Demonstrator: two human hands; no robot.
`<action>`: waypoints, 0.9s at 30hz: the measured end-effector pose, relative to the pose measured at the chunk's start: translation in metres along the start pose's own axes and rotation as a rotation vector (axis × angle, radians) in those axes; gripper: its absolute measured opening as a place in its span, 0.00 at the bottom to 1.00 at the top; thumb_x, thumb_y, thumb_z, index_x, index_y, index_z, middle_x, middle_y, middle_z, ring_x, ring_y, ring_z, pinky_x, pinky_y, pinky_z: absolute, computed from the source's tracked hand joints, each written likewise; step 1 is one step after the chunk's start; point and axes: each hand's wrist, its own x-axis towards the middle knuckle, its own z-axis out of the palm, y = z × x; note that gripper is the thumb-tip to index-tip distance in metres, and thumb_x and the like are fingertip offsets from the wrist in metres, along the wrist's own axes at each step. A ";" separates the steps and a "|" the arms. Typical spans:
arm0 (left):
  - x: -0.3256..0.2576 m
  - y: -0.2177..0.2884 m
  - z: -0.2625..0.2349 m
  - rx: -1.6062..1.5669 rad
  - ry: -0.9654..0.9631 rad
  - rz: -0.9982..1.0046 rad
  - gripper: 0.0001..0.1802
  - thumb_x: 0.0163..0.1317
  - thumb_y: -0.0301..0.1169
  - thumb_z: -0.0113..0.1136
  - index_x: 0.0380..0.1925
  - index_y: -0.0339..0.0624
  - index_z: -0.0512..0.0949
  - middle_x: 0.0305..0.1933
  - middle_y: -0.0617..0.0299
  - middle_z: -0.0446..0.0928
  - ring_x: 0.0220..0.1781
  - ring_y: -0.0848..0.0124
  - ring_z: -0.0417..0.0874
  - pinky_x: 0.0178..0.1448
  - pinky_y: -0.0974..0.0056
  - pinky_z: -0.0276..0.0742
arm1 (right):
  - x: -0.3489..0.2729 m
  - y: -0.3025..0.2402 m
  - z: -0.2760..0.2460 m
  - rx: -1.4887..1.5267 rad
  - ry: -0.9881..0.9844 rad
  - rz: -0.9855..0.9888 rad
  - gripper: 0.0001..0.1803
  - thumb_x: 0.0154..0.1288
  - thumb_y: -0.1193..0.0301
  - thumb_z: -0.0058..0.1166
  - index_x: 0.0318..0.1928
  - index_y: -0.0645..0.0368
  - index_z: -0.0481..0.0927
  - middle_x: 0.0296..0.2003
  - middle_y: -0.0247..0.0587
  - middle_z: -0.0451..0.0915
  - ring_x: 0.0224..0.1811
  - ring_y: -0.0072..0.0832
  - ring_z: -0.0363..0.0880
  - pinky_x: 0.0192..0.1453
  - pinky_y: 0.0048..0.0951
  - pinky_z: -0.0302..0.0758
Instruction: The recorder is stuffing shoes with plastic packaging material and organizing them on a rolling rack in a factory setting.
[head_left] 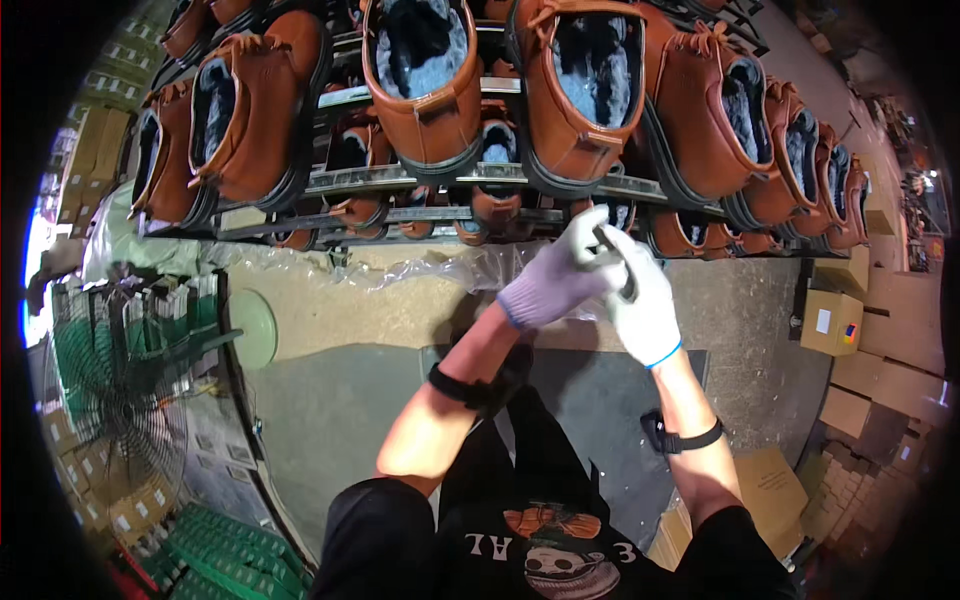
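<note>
At the far left stands a fan point(125, 410), with a pale green disc point(252, 328) just right of it. The rack point(340, 180) runs across the top, filled with brown shoes on several tiers, and a clear plastic sheet point(430, 270) lies along its foot.

Right of centre, the gloved left hand point(560, 280) has its fingers bent and meets the other hand. A dark patch shows between the fingers; whether it is a small thing or only a gap, I cannot tell, so neither hand's grip is certain.

The near shoe point(582, 150) sits on the rack just beyond the fingertips, upright, heel toward the person, and seems apart from both hands. It looks fairly light, with a smooth, slightly slick upper that should give a little, a soft grey lining and a stiffer black sole. The heel counter looks the firmest hold, thumb inside the collar and fingers outside; the laces would be a poor grip.

The gloved right hand point(645, 300) is also half curled, below and slightly right of that shoe. Farther right, more shoes continue along the rack, with a carton point(835, 310) beyond.
</note>
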 end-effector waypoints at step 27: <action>-0.064 0.001 -0.109 1.166 0.058 0.106 0.10 0.71 0.37 0.60 0.45 0.46 0.83 0.31 0.52 0.86 0.30 0.55 0.90 0.33 0.52 0.84 | 0.115 -0.016 0.157 -0.841 0.168 -0.009 0.11 0.67 0.65 0.59 0.35 0.60 0.86 0.30 0.50 0.86 0.33 0.51 0.85 0.43 0.49 0.80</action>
